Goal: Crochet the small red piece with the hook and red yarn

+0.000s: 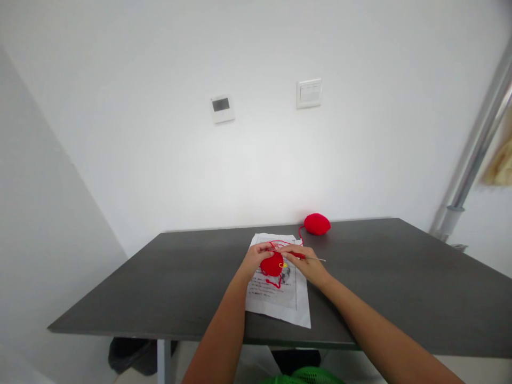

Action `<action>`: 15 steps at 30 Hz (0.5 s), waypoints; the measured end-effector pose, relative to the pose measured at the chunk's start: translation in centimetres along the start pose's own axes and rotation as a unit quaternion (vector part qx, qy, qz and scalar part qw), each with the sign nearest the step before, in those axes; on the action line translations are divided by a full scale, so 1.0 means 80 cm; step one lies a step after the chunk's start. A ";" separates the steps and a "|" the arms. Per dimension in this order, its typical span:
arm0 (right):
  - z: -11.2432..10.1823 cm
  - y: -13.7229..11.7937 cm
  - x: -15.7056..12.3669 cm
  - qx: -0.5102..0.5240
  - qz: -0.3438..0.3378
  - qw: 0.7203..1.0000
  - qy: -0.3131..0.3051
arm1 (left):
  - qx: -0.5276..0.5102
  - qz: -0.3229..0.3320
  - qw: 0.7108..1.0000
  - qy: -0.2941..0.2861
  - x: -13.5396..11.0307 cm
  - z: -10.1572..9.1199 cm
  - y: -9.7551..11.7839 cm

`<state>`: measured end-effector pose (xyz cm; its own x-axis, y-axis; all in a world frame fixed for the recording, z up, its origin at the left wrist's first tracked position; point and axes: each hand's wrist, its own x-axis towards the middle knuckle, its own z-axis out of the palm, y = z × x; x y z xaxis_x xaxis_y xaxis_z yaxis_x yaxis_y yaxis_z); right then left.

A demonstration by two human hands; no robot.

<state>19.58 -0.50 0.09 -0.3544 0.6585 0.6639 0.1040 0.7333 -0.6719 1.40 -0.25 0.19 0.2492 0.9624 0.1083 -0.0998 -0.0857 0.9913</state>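
Observation:
My left hand (256, 259) is closed on the left edge of a small round piece of red crochet (272, 265), with red yarn running over its fingers. My right hand (303, 260) grips a crochet hook (300, 255) with a red handle; its metal end sticks out to the right. The hook's other end meets the top of the crochet piece, where the fingers partly hide it. A yellow stitch marker (282, 265) hangs at the piece's right side. Below it dangles a red yarn tail (274, 284).
Under both hands lies a printed sheet of paper (276, 308) on the dark table (192, 282). A ball of red yarn (317, 224) rests by the wall, its strand leading to the hands. Beneath the table are a black bag (132, 353) and something green (312, 375).

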 end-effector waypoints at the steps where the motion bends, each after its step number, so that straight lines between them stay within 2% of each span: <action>1: 0.000 -0.001 0.000 -0.002 0.003 1.000 0.003 | 0.005 0.003 1.000 0.009 0.001 0.002 0.000; 8: 0.002 -0.004 0.001 -0.033 0.010 0.999 0.031 | 0.026 0.051 0.991 0.123 0.008 0.009 -0.009; 12: 0.008 0.000 -0.001 -0.062 -0.020 0.997 0.039 | -0.020 0.051 0.991 0.120 0.010 0.013 -0.014; 15: 0.012 0.005 -0.003 -0.102 -0.059 0.993 0.031 | -0.061 0.040 0.987 0.145 0.010 0.017 -0.018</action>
<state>18.81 -0.57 -0.67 -0.3173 0.5702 0.7578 0.2529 0.8210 -0.5118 3.06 0.31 -1.01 -0.0486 0.9887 0.1415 -0.2282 -0.1489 0.9622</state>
